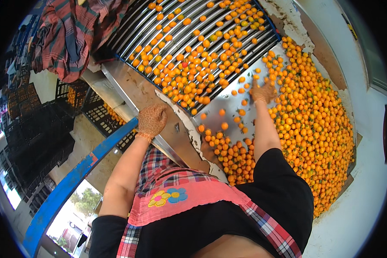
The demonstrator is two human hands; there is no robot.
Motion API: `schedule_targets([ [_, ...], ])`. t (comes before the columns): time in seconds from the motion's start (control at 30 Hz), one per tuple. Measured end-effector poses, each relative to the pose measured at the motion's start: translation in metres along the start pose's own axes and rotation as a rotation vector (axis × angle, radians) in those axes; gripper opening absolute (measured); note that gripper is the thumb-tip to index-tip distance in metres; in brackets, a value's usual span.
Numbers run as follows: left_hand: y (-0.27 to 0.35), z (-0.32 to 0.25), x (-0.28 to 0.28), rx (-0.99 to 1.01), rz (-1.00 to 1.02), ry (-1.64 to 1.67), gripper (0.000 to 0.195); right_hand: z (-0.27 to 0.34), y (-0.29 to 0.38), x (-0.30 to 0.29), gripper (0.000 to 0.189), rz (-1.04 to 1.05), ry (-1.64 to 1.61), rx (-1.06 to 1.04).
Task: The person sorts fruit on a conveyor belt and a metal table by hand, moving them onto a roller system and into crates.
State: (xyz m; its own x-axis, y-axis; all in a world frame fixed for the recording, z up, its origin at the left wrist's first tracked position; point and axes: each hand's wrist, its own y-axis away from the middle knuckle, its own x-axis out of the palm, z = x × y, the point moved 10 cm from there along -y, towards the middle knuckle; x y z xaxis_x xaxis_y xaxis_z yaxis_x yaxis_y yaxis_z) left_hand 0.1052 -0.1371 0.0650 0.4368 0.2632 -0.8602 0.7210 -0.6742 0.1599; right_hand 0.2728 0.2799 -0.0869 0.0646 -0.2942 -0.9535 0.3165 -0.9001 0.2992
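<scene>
My right hand (263,92), in a thin patterned glove, lies over the metal sheet (225,104) at the edge of a large heap of orange cherry tomatoes (312,119). Its fingers are spread and point towards the roller conveyor (187,42); tomatoes lie about them, and I see none held. On the rollers are many scattered orange tomatoes, with one red tomato (184,64) among them. My left hand (152,120), gloved alike, rests at the metal edge of the tray-like ledge, near the end of a blue metal bar (84,164). Its fingers are partly curled and its palm is hidden.
Black plastic crates (98,113) with tomatoes stand below the ledge (138,87) on the left. Stacked dark crates (35,129) stand farther off. A plaid cloth (69,38) hangs beside the conveyor. A white wall (371,135) bounds the heap on the right.
</scene>
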Motion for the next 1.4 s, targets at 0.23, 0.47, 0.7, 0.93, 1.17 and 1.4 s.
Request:
schedule_targets([
  [0.23, 0.001, 0.001, -0.008, -0.01, -0.011, -0.015, 0.018, 0.204, 0.149, 0.019, 0.053, -0.066, -0.101, -0.796],
  [0.47, -0.004, -0.001, 0.001, 0.013, 0.004, -0.052, 0.016, 0.321, 0.15, 0.06, 0.032, 0.314, -0.02, -0.971],
  [0.7, -0.006, -0.009, -0.006, 0.014, 0.017, 0.0, 0.012, 0.31, 0.135, 0.032, 0.028, 0.456, -0.756, -0.616],
  [0.93, -0.003, -0.003, 0.0, -0.043, 0.072, -0.163, 0.013, 0.383, 0.29, -0.124, 0.048, 0.443, -1.192, -1.198],
  [1.17, -0.007, -0.01, -0.005, -0.016, 0.03, -0.055, 0.02, 0.305, 0.251, 0.07, 0.052, 0.157, 0.199, -1.464],
  [1.4, -0.003, -0.009, -0.005, 0.007, 0.05, -0.063, 0.019, 0.281, 0.101, 0.036, 0.043, 0.024, 0.139, -1.31],
])
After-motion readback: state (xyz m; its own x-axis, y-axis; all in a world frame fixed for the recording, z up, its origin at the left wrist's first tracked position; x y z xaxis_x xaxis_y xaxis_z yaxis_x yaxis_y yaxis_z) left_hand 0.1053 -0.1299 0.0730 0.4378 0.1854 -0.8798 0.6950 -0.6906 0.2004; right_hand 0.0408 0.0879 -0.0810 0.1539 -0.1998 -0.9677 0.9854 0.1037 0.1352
